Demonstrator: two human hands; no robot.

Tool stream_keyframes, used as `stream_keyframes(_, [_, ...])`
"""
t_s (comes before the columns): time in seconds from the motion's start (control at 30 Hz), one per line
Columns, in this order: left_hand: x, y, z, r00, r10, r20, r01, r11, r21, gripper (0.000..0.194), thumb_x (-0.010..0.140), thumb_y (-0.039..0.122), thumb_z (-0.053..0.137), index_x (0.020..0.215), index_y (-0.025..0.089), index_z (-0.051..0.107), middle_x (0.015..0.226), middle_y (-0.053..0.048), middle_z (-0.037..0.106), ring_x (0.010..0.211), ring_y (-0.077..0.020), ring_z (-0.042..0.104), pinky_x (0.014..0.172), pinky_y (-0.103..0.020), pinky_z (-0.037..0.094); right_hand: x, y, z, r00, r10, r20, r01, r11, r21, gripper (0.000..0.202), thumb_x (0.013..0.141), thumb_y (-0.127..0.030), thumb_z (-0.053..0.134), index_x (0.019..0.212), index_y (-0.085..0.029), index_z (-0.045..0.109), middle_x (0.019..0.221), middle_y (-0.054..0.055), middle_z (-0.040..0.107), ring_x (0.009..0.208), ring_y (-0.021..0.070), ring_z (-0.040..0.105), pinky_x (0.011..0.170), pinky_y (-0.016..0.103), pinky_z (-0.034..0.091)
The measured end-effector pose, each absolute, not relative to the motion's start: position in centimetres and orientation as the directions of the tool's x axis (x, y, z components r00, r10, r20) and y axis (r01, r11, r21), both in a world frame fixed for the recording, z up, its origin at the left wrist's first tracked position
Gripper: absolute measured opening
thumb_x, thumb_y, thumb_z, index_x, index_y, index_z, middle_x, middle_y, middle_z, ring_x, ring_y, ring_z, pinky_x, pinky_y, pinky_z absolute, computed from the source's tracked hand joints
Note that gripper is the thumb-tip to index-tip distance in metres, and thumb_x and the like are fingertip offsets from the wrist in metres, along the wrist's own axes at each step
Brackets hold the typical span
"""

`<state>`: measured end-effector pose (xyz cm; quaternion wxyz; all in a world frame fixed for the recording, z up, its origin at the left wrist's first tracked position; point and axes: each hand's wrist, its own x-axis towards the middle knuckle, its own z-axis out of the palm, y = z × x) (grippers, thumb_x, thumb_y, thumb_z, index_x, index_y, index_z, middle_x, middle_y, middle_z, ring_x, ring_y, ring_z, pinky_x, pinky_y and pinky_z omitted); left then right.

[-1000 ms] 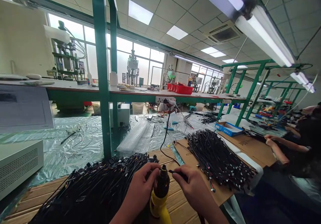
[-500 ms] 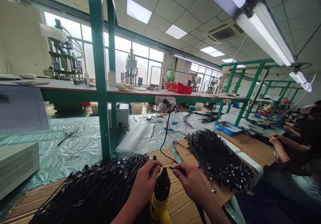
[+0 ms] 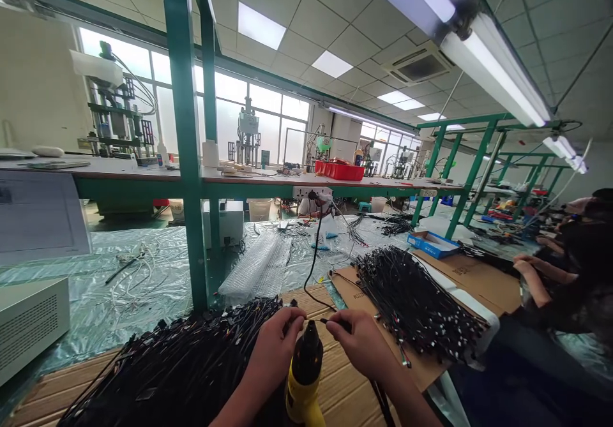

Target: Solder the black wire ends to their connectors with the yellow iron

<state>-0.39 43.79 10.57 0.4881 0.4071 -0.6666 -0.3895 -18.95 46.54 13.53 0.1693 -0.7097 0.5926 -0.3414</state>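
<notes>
A thin black cable (image 3: 324,320) is stretched between my two hands, just over the nozzle of a yellow and black heat gun (image 3: 306,376) that points upward. My left hand (image 3: 280,337) pinches the thin end on the left of the nozzle. On the other side my right hand (image 3: 357,341) grips the thicker black part, and dark cable strands hang down below that wrist. Both hands are closed, with the fingertips close to the nozzle tip. Beside my left forearm lies a big heap of black cables (image 3: 191,363). Whatever is inside the fingers is too small to make out.
A second cable bundle (image 3: 412,306) with white connectors lies on cardboard (image 3: 352,290) to the right. Behind it is a blue box (image 3: 433,246). Bubble wrap (image 3: 258,264), a green post (image 3: 189,159) and a power strip (image 3: 311,193) stand ahead. Another person's hands (image 3: 529,270) are at far right.
The cable and my right hand have come slightly closer to the nozzle and to my left hand. The whole view has shifted a little; both grips stay the same.
</notes>
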Motion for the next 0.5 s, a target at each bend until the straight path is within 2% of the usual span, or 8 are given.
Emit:
stream_keyframes(0.17, [-0.38,44.12,11.04,-0.167,-0.927,0.337,-0.167,0.363,0.917,0.028,0.085,0.039,0.052,0.085,0.019,0.071,0.074,-0.004,0.071,0.068,-0.022,0.063,0.061,-0.029,0.047,-18.95,46.46,13.49,0.09,-0.961,0.261,-0.723,-0.243,-0.646,0.028,0.088,-0.032,0.054,0.072,-0.015,0.07,0.062,-0.001,0.059,0.06,0.0128,0.047,0.055,0.024,0.03])
stream_keyframes(0.33, [-0.41,44.06,11.24,-0.145,-0.938,0.314,-0.18,0.338,0.924,0.029,0.081,0.041,0.054,0.083,0.018,0.072,0.066,-0.003,0.069,0.063,-0.0223,0.062,0.057,-0.029,0.047,-19.03,46.18,13.36,0.081,-0.963,0.256,-0.728,-0.233,-0.645,0.029,0.087,-0.033,0.054,0.072,-0.014,0.07,0.061,-0.001,0.056,0.059,0.0127,0.045,0.054,0.025,0.028])
stream_keyframes(0.5, [-0.3,43.91,11.39,-0.148,-0.938,0.312,-0.185,0.337,0.923,0.027,0.081,0.04,0.054,0.083,0.019,0.072,0.069,-0.004,0.07,0.063,-0.0222,0.062,0.057,-0.029,0.046,-18.77,46.14,13.67,0.093,-0.963,0.253,-0.724,-0.24,-0.647,0.028,0.087,-0.032,0.055,0.07,-0.015,0.07,0.06,-0.002,0.057,0.06,0.013,0.046,0.055,0.025,0.029])
